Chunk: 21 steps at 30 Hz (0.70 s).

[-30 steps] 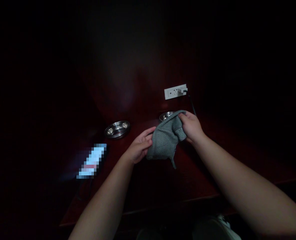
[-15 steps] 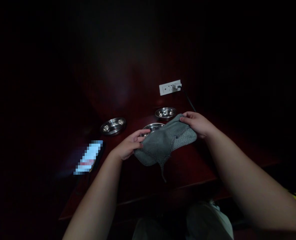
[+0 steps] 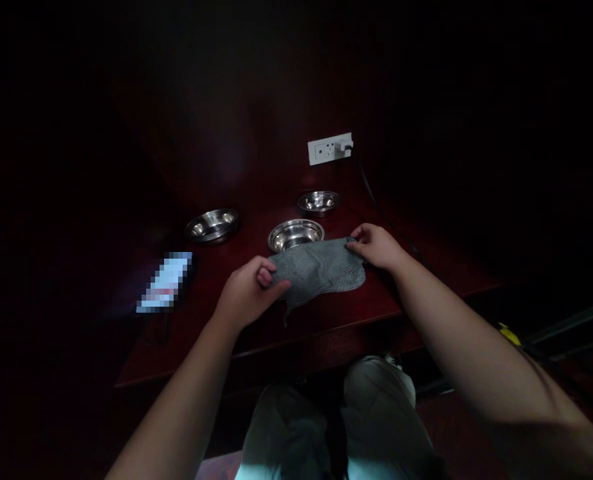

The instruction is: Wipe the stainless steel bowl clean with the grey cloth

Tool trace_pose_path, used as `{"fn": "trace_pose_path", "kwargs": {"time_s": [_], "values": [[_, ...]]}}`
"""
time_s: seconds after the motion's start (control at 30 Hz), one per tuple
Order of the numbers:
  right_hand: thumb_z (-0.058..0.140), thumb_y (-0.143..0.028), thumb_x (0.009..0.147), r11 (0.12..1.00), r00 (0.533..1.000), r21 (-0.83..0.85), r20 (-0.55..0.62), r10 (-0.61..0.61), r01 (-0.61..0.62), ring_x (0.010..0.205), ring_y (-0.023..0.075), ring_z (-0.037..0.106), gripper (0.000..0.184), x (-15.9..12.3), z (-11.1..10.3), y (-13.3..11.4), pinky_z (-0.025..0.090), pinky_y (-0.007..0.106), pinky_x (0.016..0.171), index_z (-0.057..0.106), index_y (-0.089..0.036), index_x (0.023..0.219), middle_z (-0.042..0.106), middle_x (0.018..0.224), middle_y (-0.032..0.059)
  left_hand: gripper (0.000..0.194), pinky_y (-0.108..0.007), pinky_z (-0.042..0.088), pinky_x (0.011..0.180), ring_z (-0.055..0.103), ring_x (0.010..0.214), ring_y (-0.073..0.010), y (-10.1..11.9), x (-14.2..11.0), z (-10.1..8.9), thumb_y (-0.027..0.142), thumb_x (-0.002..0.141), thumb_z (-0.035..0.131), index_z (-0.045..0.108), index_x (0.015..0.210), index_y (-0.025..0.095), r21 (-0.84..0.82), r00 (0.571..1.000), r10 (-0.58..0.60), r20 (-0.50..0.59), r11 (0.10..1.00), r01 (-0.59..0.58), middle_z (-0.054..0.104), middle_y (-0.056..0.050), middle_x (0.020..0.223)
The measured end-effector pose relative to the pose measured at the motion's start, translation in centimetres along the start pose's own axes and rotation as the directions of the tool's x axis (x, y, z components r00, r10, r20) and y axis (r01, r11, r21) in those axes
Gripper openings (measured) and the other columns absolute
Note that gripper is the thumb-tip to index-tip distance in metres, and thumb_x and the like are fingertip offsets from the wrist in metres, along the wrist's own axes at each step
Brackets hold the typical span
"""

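A grey cloth (image 3: 316, 270) with a mesh-like weave is stretched sideways between my hands, low over the front of the dark red table (image 3: 196, 347). My left hand (image 3: 251, 290) is closed at the cloth's left end, fingers curled and thumb lying along the front. With thumb and fingertips, my right hand (image 3: 373, 245) pinches the upper right corner. One thin tip of the cloth hangs down at the lower left. Just behind its top edge stands a shiny metal bowl (image 3: 296, 230), its near side partly covered by the cloth.
Farther back sits a smaller metal bowl (image 3: 319, 202); at the left are stacked metal bowls (image 3: 213, 223). A lit phone (image 3: 166, 283) lies near the left side. On the wall, a socket (image 3: 330, 149) holds a plug, whose dark cable (image 3: 369, 187) runs down to the table.
Both hands have lowered the cloth toward the table and drawn it straighter. The left fingers have curled in. More of the middle bowl shows, and the whole view has shifted.
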State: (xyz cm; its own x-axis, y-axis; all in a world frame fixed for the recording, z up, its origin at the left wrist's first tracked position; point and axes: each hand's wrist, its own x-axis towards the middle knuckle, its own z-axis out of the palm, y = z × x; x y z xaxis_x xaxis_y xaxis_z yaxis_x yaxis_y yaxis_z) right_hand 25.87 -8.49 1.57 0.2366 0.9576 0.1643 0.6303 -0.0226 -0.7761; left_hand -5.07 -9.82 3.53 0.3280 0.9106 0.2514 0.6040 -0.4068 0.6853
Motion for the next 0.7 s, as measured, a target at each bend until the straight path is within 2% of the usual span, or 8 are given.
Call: {"fn": "trace_pose_path", "kwargs": {"time_s": [0.07,0.13,0.23,0.33,0.43,0.5,0.57,0.7], "values": [[0.063,-0.022,0.079,0.998,0.998,0.045,-0.010,0.055,-0.054,0.045,0.0101,0.050,0.019,-0.2,0.0,-0.3,0.038,0.024,0.045,0.055,-0.018,0.095,0.055,0.065,-0.0027,0.049,-0.031,0.043,0.066,0.060,0.074,-0.0189,0.9,-1.1,0.8,0.057,0.072,0.069,0.058,0.106,0.024,0.128,0.991,-0.102,0.081,0.988,0.091,0.065,-0.002,0.086],[0.064,-0.023,0.079,0.998,0.997,0.030,-0.050,0.058,-0.056,0.047,0.0110,0.052,0.022,-0.6,0.0,-0.5,0.039,0.024,0.047,0.055,-0.017,0.099,0.057,0.069,-0.0014,0.053,-0.034,0.043,0.070,0.062,0.082,-0.0220,1.3,-1.3,1.5,0.059,0.076,0.064,0.055,0.115,0.024,0.194,0.987,-0.159,0.026,0.969,0.151,0.066,-0.006,0.096],[0.067,-0.023,0.076,0.995,0.991,-0.083,-0.115,-0.061,0.051,0.059,0.0136,0.056,0.028,-1.4,-0.2,-0.8,0.043,0.026,0.056,0.058,-0.017,0.102,0.059,0.073,0.0002,0.058,-0.034,0.042,0.069,0.063,0.084,-0.0241,0.9,-0.1,1.9,0.058,0.075,0.065,0.052,0.120,0.023,0.235,0.978,-0.207,-0.007,0.951,0.202,0.067,-0.007,0.098],[0.065,-0.020,0.077,0.968,0.975,-0.188,-0.118,-0.190,0.166,0.069,0.0153,0.058,0.027,-2.3,-0.8,-1.3,0.045,0.028,0.066,0.061,-0.019,0.104,0.062,0.079,0.0014,0.045,-0.031,0.042,0.065,0.063,0.074,-0.0201,-0.3,1.6,2.0,0.047,0.074,0.069,0.057,0.110,0.022,0.167,0.973,-0.228,0.018,0.961,0.222,0.067,-0.003,0.082],[0.065,-0.017,0.077,0.961,0.970,-0.197,-0.106,-0.218,0.195,0.070,0.0156,0.059,0.025,-2.8,-1.4,-2.1,0.048,0.030,0.068,0.064,-0.021,0.102,0.062,0.080,0.0019,0.031,-0.027,0.041,0.058,0.057,0.060,-0.0134,-1.1,2.9,2.1,0.029,0.071,0.071,0.060,0.099,0.020,-0.016,0.972,-0.229,0.060,0.973,0.230,0.063,0.001,0.071],[0.062,-0.017,0.079,0.989,0.989,-0.052,-0.050,-0.138,0.135,0.061,0.0139,0.058,0.019,-3.0,-1.7,-2.6,0.050,0.029,0.060,0.064,-0.020,0.098,0.060,0.076,0.0014,0.024,-0.024,0.039,0.053,0.051,0.053,-0.0104,-1.1,3.5,2.1,0.023,0.071,0.068,0.063,0.093,0.019,-0.179,0.970,-0.228,0.081,0.954,0.239,0.056,0.004,0.064],[0.060,-0.017,0.082,0.984,0.999,0.178,0.042,-0.005,-0.003,0.052,0.0119,0.056,0.012,-3.3,-1.9,-2.9,0.050,0.027,0.049,0.063,-0.019,0.093,0.058,0.073,0.0010,0.021,-0.023,0.041,0.053,0.048,0.052,-0.0091,-0.9,4.0,1.9,0.020,0.071,0.064,0.065,0.091,0.018,-0.343,0.959,-0.266,0.098,0.896,0.283,0.052,0.004,0.061],[0.060,-0.014,0.082,0.868,0.968,0.439,0.192,0.161,-0.232,0.049,0.0106,0.059,0.004,-4.0,-1.5,-2.7,0.054,0.026,0.047,0.060,-0.018,0.082,0.058,0.073,0.0015,0.030,-0.021,0.037,0.052,0.049,0.055,-0.0089,-0.9,4.9,1.4,0.016,0.068,0.061,0.068,0.097,0.017,-0.520,0.940,-0.333,0.076,0.791,0.322,0.062,-0.001,0.073]]}}
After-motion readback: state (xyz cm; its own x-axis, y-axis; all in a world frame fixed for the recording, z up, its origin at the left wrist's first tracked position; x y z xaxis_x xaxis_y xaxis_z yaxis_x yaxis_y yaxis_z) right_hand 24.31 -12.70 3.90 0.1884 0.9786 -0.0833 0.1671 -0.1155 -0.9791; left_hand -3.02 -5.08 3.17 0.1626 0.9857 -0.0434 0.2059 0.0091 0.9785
